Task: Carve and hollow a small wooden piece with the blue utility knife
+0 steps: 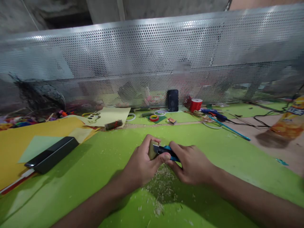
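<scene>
My left hand [142,162] has its fingers wrapped around a small pale block [152,151], which looks like wood to me, though it's partly hidden so don't quote me on it. The block sits upright between thumb and fingers, poking out on the far right side of that hand. My right hand [193,163] is clamped on a blue-and-black utility knife [169,152], with the blade pointing left, right up against the block. Left thumb's resting on the knife too, so the two hands are pretty much meeting mid-scene. Just nearer than them there's a messy scatter of pale shavings [163,186] on the bright green sheet [102,180]. Off to the left I've got a long black box-shaped device [55,154] with a white plug in its near end, lying partly over yellow paper [14,142]. Far side: a smartphone [173,100] propped against the perforated metal panel [147,47], a red spool [196,104] just right of it, and a blue glue gun [215,114] further right.
</scene>
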Demonstrator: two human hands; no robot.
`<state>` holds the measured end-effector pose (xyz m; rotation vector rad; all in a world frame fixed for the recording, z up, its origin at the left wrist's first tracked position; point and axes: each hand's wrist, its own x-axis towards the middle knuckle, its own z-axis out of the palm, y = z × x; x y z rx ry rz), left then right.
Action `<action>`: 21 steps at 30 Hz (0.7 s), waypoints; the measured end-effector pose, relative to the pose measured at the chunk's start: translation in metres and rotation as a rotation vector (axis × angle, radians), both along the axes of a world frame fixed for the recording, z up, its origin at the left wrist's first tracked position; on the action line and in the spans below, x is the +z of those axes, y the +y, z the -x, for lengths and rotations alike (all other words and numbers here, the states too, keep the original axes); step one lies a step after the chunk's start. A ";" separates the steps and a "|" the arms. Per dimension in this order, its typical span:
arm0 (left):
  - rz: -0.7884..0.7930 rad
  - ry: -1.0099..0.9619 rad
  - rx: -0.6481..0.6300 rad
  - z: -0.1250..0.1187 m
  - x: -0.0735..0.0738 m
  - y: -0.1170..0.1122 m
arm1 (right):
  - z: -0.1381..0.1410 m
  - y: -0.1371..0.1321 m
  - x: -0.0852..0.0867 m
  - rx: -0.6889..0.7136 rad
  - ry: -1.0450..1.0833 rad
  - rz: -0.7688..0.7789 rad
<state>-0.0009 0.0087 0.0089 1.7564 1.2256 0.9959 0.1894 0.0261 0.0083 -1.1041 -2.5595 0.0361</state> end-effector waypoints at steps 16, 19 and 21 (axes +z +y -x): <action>0.060 -0.020 -0.179 0.003 0.023 -0.011 | -0.005 0.003 0.002 0.093 0.103 0.012; 0.100 0.026 -0.234 0.006 0.029 -0.010 | -0.007 0.007 0.004 0.087 0.096 0.038; 0.100 0.061 -0.236 0.008 0.030 -0.010 | -0.006 0.008 0.004 0.078 0.098 0.052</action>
